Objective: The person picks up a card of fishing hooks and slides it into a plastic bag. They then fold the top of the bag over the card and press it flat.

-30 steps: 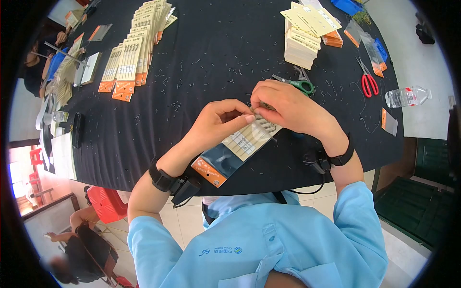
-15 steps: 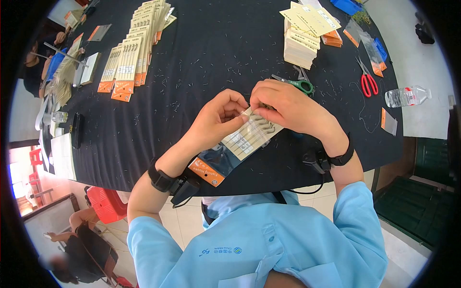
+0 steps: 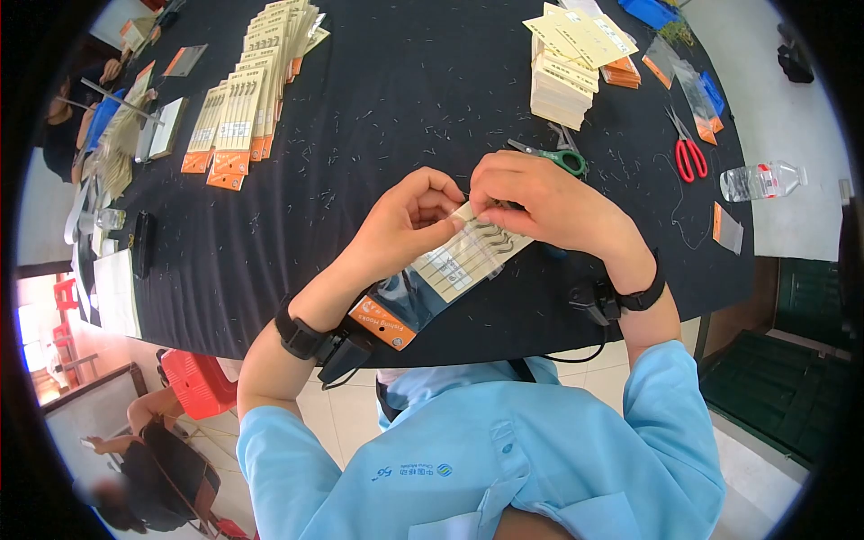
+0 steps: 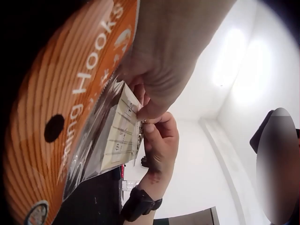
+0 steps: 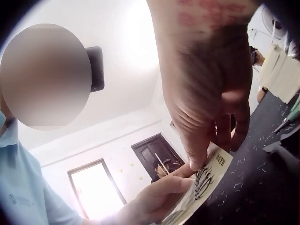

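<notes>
Two sets of fingers curled and pinched on one hook packet — left hand gripping its clear sleeve, right hand nipping the top of the card inside. Held tilted just above the black tabletop, near its front edge; green scissors just beyond the right knuckles.

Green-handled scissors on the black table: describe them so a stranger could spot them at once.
On the round black-clothed table, look just beyond the person's right hand. The green-handled scissors lie there, before the cream card stack; the other scissors, farther right, have red handles.
</notes>
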Action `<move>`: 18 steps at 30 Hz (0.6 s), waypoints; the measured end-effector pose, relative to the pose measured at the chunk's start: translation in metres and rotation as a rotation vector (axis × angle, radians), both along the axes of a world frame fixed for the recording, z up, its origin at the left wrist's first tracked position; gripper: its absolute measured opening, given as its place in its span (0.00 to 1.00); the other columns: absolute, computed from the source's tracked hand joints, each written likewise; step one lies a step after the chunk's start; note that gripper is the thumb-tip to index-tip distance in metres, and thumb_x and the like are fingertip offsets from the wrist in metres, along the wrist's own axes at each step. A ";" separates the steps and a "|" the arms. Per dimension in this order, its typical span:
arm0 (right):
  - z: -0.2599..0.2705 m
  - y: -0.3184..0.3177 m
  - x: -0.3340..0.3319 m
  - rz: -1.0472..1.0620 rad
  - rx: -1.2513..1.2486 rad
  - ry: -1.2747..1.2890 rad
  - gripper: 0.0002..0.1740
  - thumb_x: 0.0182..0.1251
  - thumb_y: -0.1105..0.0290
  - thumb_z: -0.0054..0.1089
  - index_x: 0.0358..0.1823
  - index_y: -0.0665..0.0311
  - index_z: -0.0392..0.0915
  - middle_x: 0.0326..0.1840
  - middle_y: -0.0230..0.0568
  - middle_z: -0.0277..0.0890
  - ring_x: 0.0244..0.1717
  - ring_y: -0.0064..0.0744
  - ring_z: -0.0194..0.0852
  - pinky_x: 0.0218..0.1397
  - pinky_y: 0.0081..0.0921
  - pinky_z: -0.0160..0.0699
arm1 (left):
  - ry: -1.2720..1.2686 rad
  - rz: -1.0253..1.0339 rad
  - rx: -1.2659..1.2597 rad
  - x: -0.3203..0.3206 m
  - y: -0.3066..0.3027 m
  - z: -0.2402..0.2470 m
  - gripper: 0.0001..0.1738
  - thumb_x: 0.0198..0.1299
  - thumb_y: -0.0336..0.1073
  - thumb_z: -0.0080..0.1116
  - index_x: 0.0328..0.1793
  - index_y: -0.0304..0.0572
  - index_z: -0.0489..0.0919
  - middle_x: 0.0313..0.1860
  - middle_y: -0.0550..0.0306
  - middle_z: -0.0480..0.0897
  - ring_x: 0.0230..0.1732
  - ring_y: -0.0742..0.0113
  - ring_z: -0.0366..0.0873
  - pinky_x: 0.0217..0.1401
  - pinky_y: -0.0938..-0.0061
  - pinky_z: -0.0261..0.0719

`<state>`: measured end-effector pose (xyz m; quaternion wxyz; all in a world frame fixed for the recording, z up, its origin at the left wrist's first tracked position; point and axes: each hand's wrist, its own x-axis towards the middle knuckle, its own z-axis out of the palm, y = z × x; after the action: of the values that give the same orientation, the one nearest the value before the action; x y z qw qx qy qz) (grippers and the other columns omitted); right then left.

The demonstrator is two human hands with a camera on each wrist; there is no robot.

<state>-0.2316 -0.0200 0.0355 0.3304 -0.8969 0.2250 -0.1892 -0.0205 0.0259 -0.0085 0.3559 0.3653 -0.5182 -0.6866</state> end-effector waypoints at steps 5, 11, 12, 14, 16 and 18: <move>0.002 -0.001 -0.002 -0.008 0.083 0.046 0.05 0.55 0.76 0.60 0.32 0.65 0.73 0.35 0.36 0.70 0.37 0.36 0.70 0.38 0.29 0.70 | -0.006 -0.004 0.000 0.000 0.000 0.000 0.13 0.60 0.26 0.56 0.49 0.38 0.68 0.37 0.61 0.78 0.41 0.79 0.77 0.45 0.82 0.74; 0.006 0.002 0.000 -0.052 0.166 0.082 0.05 0.57 0.74 0.59 0.33 0.65 0.72 0.34 0.36 0.71 0.36 0.35 0.71 0.38 0.27 0.70 | -0.010 -0.008 0.001 0.000 0.000 0.001 0.13 0.60 0.26 0.56 0.49 0.38 0.69 0.38 0.61 0.78 0.41 0.79 0.76 0.44 0.82 0.74; 0.006 0.002 0.001 -0.064 0.173 0.081 0.06 0.57 0.73 0.59 0.33 0.65 0.72 0.33 0.36 0.71 0.35 0.35 0.71 0.38 0.28 0.70 | -0.009 -0.010 0.004 0.000 0.000 0.001 0.12 0.60 0.26 0.56 0.49 0.38 0.69 0.38 0.61 0.78 0.41 0.79 0.76 0.44 0.82 0.74; 0.007 0.003 0.002 -0.083 0.191 0.089 0.07 0.57 0.73 0.59 0.34 0.65 0.71 0.33 0.36 0.72 0.35 0.34 0.71 0.39 0.28 0.70 | -0.010 -0.009 -0.001 0.000 0.000 -0.002 0.12 0.60 0.26 0.56 0.49 0.38 0.69 0.38 0.61 0.78 0.41 0.79 0.76 0.44 0.82 0.73; 0.006 0.003 0.002 -0.101 0.211 0.096 0.08 0.57 0.72 0.59 0.35 0.65 0.71 0.33 0.37 0.72 0.36 0.34 0.71 0.40 0.29 0.69 | -0.010 -0.009 -0.006 0.000 0.000 -0.002 0.12 0.60 0.26 0.56 0.49 0.38 0.69 0.38 0.61 0.78 0.41 0.79 0.76 0.44 0.82 0.73; 0.003 0.003 0.001 -0.109 0.235 0.082 0.08 0.57 0.72 0.59 0.36 0.65 0.71 0.33 0.37 0.72 0.35 0.34 0.71 0.41 0.28 0.69 | -0.011 -0.017 -0.001 0.000 0.001 0.000 0.12 0.60 0.26 0.57 0.49 0.38 0.69 0.38 0.61 0.78 0.41 0.80 0.76 0.43 0.83 0.73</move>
<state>-0.2304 -0.0171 0.0388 0.4129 -0.8455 0.3072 -0.1424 -0.0203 0.0264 -0.0086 0.3474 0.3647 -0.5234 -0.6872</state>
